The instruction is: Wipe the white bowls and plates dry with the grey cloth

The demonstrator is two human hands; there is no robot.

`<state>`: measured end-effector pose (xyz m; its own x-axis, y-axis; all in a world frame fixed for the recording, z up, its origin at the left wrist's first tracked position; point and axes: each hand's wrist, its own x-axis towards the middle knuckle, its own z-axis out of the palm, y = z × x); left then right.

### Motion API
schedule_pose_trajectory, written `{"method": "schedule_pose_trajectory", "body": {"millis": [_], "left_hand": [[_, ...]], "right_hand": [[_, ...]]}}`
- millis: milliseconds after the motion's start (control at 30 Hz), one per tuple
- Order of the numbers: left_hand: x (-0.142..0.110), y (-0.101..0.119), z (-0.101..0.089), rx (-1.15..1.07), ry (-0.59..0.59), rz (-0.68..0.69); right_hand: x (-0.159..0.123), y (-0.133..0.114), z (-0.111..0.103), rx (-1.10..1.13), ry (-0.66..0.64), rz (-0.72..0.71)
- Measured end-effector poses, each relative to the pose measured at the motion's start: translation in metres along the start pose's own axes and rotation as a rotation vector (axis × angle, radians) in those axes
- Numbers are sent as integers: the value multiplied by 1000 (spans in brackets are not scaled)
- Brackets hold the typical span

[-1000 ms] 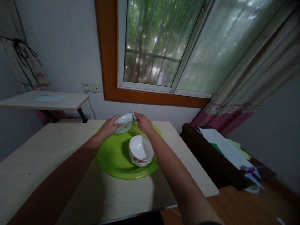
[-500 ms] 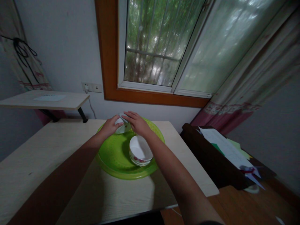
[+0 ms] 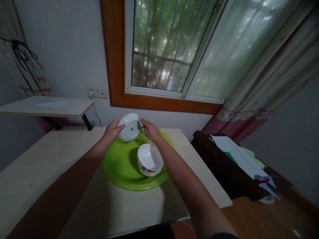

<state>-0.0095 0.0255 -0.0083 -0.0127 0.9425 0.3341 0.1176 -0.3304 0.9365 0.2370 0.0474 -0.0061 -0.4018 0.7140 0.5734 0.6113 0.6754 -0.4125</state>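
Observation:
My left hand (image 3: 112, 131) grips the left rim of a white plate (image 3: 130, 129), thumb on the near face. The plate is tilted up, so its underside with a foot ring and a small red and blue mark faces me. At its right rim my right hand (image 3: 151, 130) is closed on a small greyish cloth (image 3: 141, 123), partly hidden by the fingers. Below both hands lies a wide green basin (image 3: 119, 166). Inside it, at the right, sits a stack of white bowls (image 3: 149, 159) with red floral decoration.
The basin stands on a pale wooden table (image 3: 82, 202). A raised shelf (image 3: 50, 109) is at the back left, near a wall socket (image 3: 96, 93). A window (image 3: 161, 66) lies behind. On the right, papers (image 3: 241, 159) rest on dark furniture (image 3: 211, 166).
The plate has been raised and turned so that its underside shows. My right hand has shifted from over it to its right rim; my left hand has moved slightly left.

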Motion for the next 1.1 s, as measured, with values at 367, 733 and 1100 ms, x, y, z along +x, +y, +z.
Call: {"method": "schedule_pose_trajectory", "body": {"millis": [367, 733, 1100], "left_hand": [[1, -1, 2, -189, 40, -48], [5, -3, -3, -229, 200, 3], [2, 11, 3, -496, 155, -131]], "right_hand": [[1, -34, -8, -76, -151, -392], [-6, -30, -3, -94, -357, -308], [-3, -45, 0, -236, -237, -393]]}}
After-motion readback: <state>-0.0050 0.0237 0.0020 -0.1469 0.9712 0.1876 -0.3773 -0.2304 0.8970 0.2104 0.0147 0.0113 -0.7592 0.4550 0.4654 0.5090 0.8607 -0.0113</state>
